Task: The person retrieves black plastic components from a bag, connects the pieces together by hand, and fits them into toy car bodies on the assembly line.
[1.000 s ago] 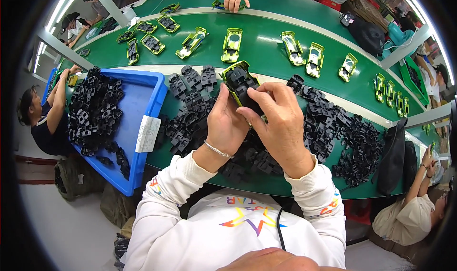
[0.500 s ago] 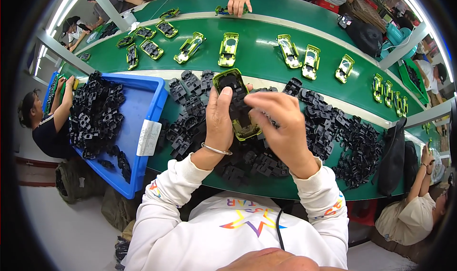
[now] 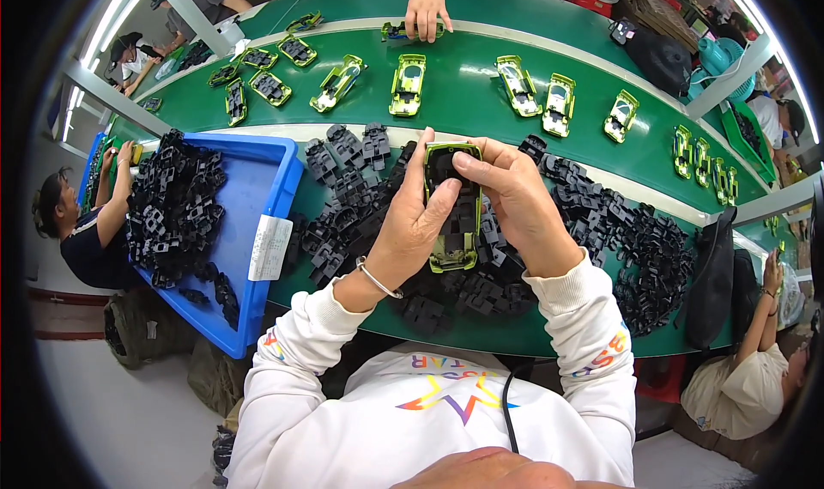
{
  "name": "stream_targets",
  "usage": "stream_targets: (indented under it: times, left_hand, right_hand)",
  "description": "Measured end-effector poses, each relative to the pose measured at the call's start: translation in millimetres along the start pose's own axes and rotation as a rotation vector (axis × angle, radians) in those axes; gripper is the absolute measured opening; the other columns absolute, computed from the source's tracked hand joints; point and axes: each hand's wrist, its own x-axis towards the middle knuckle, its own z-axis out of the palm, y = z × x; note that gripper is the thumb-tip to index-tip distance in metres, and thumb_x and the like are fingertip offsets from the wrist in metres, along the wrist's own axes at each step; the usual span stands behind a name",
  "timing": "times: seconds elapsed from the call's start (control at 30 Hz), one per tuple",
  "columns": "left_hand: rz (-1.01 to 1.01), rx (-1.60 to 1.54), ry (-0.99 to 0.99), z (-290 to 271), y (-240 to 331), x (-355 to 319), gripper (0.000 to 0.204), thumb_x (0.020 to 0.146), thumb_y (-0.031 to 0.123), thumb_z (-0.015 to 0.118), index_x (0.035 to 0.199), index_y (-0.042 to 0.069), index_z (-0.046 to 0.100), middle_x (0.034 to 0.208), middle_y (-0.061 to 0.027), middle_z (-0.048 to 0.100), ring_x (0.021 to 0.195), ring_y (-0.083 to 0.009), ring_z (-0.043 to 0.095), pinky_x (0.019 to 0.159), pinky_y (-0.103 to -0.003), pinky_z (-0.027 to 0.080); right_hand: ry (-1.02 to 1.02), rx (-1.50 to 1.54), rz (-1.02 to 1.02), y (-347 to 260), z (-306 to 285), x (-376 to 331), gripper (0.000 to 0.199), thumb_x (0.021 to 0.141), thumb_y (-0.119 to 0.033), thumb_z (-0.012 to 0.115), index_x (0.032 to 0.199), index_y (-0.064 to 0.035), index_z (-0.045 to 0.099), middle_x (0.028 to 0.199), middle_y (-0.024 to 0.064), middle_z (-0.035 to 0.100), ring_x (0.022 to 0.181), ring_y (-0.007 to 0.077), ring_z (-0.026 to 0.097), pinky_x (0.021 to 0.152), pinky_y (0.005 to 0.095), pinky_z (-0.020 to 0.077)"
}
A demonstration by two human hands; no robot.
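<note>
A lime-green toy car body [image 3: 455, 214] with a black insert is held upside down between both my hands, above a heap of black plastic parts [image 3: 360, 206]. My left hand [image 3: 412, 223] grips its left side, thumb across the black insert. My right hand [image 3: 515, 197] holds the right side, with its fingers pressing on the top end of the car. More black parts [image 3: 635, 240] lie spread to the right on the green table [image 3: 481, 326].
A blue bin [image 3: 257, 206] with black parts stands at my left. Several green car bodies [image 3: 408, 84] ride a green conveyor belt [image 3: 463, 94] beyond. Another person's hand [image 3: 427, 8] rests at the far side. A seated person [image 3: 81, 223] is left, another [image 3: 747, 377] right.
The car body has turned in my hands and come lower and closer to me. My right fingers have shifted onto its top end.
</note>
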Motion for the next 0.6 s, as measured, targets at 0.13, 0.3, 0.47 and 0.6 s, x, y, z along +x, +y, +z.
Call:
stream_targets:
  times: [0.13, 0.3, 0.47, 0.6]
  left_hand:
    - [0.039, 0.193, 0.025, -2.1, 1.5, 3.1, 0.070, 0.101, 0.028, 0.052, 0.151, -0.006, 0.015, 0.141, -0.0196, 0.043, 0.128, -0.0219, 0.043, 0.110, -0.032, 0.031]
    - [-0.036, 0.084, 0.005, -12.4, -0.7, 16.4, 0.066, 0.100, 0.024, 0.053, 0.150, -0.006, 0.020, 0.138, -0.0167, 0.046, 0.123, -0.0199, 0.047, 0.105, -0.029, 0.037]
    - [-0.210, -0.407, 0.126, -30.1, 1.1, 41.9, 0.032, 0.099, 0.012, 0.052, 0.128, 0.001, 0.047, 0.116, -0.0091, 0.060, 0.103, -0.0154, 0.060, 0.089, -0.031, 0.050]
    - [-0.173, -0.486, 0.186, -47.1, -4.5, 69.2, 0.029, 0.099, 0.009, 0.050, 0.125, -0.003, 0.049, 0.118, -0.0148, 0.062, 0.107, -0.0216, 0.062, 0.090, -0.036, 0.054]
  right_hand:
    - [0.033, 0.046, 0.014, 8.4, -2.2, 8.1, 0.025, 0.089, -0.018, 0.068, 0.108, -0.0021, 0.066, 0.097, 0.0026, 0.068, 0.077, 0.0088, 0.062, 0.065, 0.0215, 0.0470]
    - [0.046, 0.015, 0.035, 8.8, 3.4, 10.1, 0.032, 0.091, -0.022, 0.068, 0.114, -0.0011, 0.064, 0.099, 0.0034, 0.067, 0.083, 0.0097, 0.062, 0.071, 0.0250, 0.0494]
    - [0.073, -0.173, -0.062, 23.3, 1.6, 8.7, 0.055, 0.091, -0.025, 0.069, 0.135, 0.0005, 0.050, 0.128, 0.0102, 0.057, 0.106, 0.0140, 0.059, 0.088, 0.0296, 0.0479]
    - [0.043, -0.292, -0.084, 26.0, -4.2, 12.7, 0.059, 0.092, -0.020, 0.068, 0.139, 0.0037, 0.043, 0.130, 0.0145, 0.057, 0.104, 0.0169, 0.062, 0.083, 0.0287, 0.0518]
